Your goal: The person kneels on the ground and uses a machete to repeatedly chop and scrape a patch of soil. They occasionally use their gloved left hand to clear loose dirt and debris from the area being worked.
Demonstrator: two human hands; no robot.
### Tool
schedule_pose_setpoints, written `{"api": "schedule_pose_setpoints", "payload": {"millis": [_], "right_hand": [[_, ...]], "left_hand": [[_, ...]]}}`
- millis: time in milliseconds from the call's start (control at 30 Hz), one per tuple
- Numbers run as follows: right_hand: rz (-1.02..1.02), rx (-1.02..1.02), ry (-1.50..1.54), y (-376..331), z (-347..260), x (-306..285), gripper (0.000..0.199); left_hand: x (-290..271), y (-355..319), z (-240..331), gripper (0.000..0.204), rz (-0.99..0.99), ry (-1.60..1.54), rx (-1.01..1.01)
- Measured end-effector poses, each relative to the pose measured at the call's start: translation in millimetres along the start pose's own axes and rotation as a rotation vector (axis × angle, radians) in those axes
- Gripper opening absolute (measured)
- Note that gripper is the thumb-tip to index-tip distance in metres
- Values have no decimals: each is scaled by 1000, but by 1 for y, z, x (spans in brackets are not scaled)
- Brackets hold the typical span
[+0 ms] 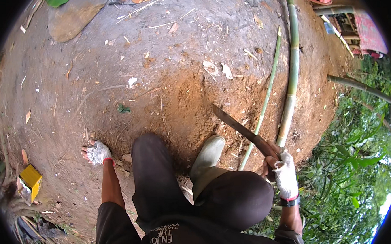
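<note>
My right hand (283,172), in a white fingerless glove, is wrapped round the handle of a machete (238,126). Its dark blade points up and left, crossing over a thin green bamboo stick (268,85). Just beyond that hand lies the near end of a thicker bamboo pole (291,77), which runs away toward the upper right. On the left, my left hand (97,152), gloved the same way, is low at the bare soil beside small clods. Its bare fingertips look spread, and I see nothing held in them.
A pale rubber boot (209,152) stands between my hands. Loose soil surrounds it. A yellow box (29,179) lies at the left, and a flat rock (73,18) sits at the far left. Green plants (348,176) border the right, below another bamboo pole (359,86).
</note>
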State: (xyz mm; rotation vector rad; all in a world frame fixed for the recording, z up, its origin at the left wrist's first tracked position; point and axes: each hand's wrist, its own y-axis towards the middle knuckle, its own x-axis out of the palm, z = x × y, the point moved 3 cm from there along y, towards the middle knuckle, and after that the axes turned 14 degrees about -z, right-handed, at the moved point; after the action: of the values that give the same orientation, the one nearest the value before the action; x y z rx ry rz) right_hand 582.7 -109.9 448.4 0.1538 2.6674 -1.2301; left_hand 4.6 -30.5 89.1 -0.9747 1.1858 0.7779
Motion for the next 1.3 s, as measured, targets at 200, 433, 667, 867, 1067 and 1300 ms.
{"api": "schedule_pose_setpoints", "payload": {"millis": [200,433,667,867,1067,1300], "right_hand": [[-2,52,4,25,-28,-25,51],[-96,2,420,162,38,-10,50],[-3,-1,319,261,209,-184,40],[-2,-15,235,323,230,-279,33],[52,-33,190,283,234,-288,35],[197,-298,-76,119,188,-269,37]], "left_hand": [[29,-4,12,73,-14,35,21],[52,0,36,74,12,52,-3],[67,-48,40,76,-135,79,34],[51,-136,120,49,-79,48,643],[46,-422,316,34,-293,91,1657],[108,-509,350,47,-701,688,1830]]}}
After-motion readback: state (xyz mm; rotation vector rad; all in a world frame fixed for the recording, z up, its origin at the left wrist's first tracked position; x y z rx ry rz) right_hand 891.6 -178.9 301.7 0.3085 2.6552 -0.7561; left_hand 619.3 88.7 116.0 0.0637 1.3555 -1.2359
